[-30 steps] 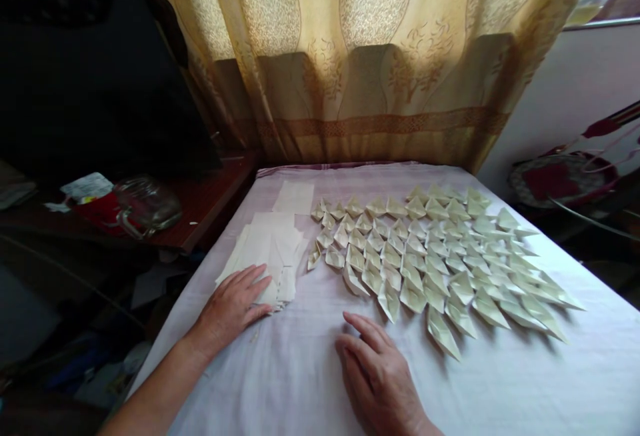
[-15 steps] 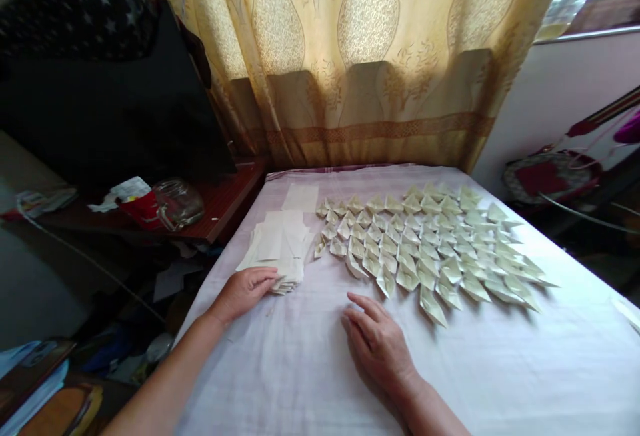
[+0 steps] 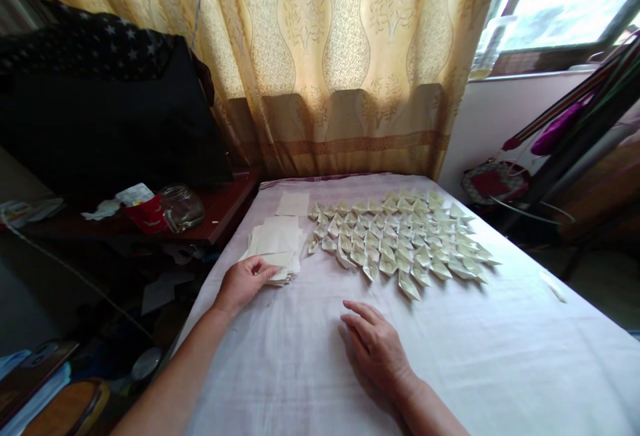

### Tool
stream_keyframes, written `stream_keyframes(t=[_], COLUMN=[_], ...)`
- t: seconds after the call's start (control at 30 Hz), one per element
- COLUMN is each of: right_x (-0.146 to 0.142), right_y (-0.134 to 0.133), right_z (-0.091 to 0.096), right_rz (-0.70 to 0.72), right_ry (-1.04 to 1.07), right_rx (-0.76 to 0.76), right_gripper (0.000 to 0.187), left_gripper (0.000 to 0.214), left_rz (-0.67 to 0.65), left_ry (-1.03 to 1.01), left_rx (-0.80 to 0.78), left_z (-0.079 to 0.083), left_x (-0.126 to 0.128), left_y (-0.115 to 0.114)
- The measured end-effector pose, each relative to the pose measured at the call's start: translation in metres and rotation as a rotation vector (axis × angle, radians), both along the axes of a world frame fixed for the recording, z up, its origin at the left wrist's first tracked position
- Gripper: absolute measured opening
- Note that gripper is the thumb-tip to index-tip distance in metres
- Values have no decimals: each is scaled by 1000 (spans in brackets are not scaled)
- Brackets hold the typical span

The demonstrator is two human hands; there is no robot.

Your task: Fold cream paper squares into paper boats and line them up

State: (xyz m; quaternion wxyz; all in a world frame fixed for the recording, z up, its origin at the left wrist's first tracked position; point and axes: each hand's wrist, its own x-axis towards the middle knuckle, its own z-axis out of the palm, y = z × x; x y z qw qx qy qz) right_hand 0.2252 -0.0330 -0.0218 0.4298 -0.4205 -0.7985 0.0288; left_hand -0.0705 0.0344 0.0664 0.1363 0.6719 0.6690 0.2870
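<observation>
Fingers (image 3: pixel 261 265) of the left hand (image 3: pixel 243 283) curl onto the near edge of the stack of paper squares (image 3: pixel 277 244), at ten o'clock from the right hand (image 3: pixel 377 346). Whether they pinch a sheet cannot be told. The right fingers lie released, flat on the white cloth (image 3: pixel 500 356). Folded paper pieces (image 3: pixel 400 239) spread at one o'clock. The step looks like taking one sheet, and freeing it calls for peeling off only the top square.

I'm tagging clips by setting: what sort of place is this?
Probably a room in a home, used for paper craft. A patterned curtain hangs before a window, a cloth-covered surface holds rows of folded paper pieces, and a cluttered wooden side shelf carries a glass jar.
</observation>
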Motion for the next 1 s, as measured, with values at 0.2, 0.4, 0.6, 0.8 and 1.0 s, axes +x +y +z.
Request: stream_keyframes(t=[0.2,0.4,0.6,0.8,1.0], right_x=[5,-2,-1,22,36], right_y=[-12,-29,-37,-32,-34], right_z=[-4,-2,13,13,17], right_rz=[5,-23,7,58,24], right_ry=[2,-84,-221,-148,-147], right_rx=[-16,-39,-120,-177,-270], right_gripper=[27,50,22,19,19], left_gripper=[16,22,13,43,20], left_rz=[-211,-476,-614,-687,-679], left_ry=[98,326,373,299,155], left_rx=[189,328,317,228,27], left_z=[-18,-49,-52,-54,-53], left_x=[24,78,107,70,46], left_y=[-37,-81,-97,-90,-78])
